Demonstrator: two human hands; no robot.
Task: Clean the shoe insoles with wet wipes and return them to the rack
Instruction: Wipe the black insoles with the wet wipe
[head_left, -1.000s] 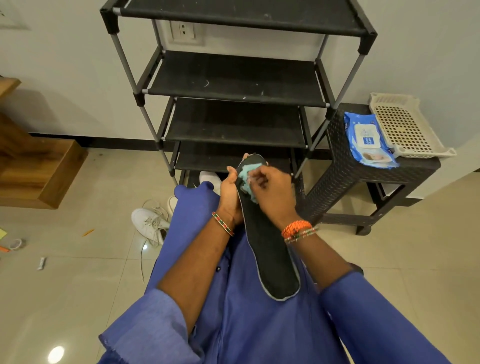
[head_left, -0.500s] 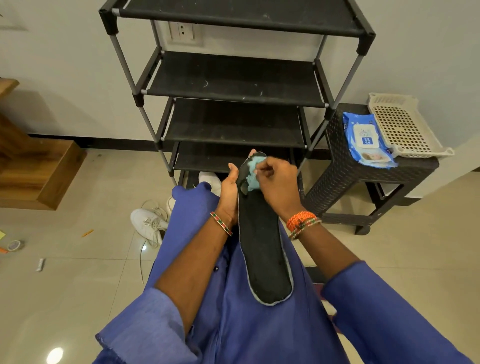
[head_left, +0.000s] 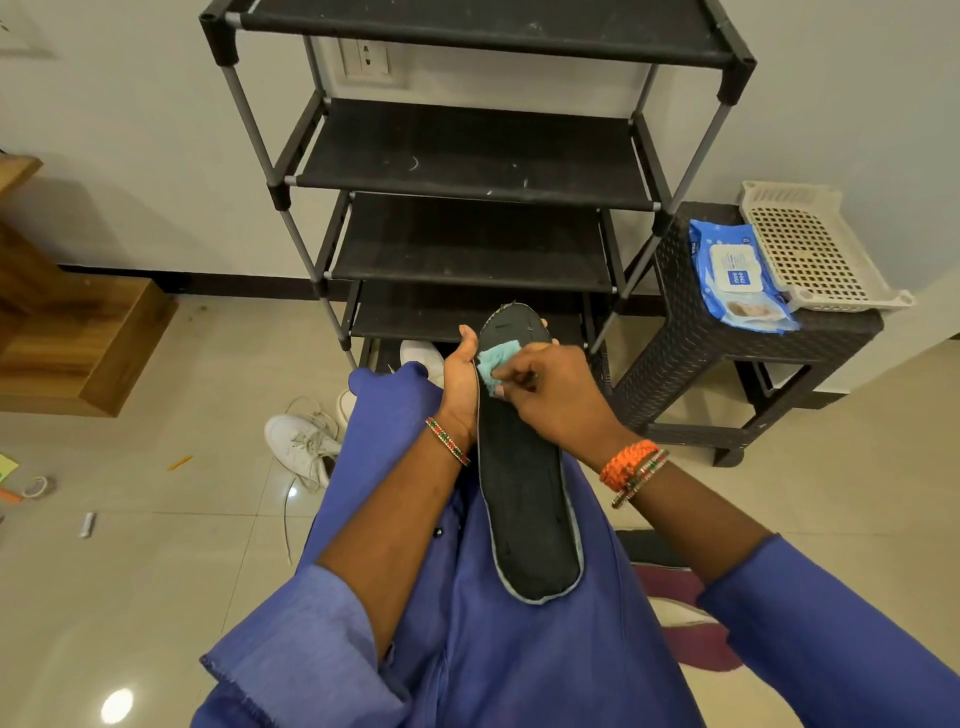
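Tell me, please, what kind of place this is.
Probably a room in a home, near where shoes are kept: a black shoe rack against the wall, white sneakers on the tiled floor, and a wall socket.

The tiled floor (head_left: 156, 571) carried a black shoe rack (head_left: 467, 156). Left of the rack lay white sneakers (head_left: 301, 447). Right of it stood a dark wicker stool (head_left: 727, 364), bearing a blue wipes pack (head_left: 737, 275) and a cream basket (head_left: 815, 249).

Black insole (head_left: 524, 499) with grey edge, pale turquoise wipe (head_left: 493, 366), black rack (head_left: 467, 150), blue wipes pack (head_left: 737, 275), white sneaker (head_left: 298, 441).
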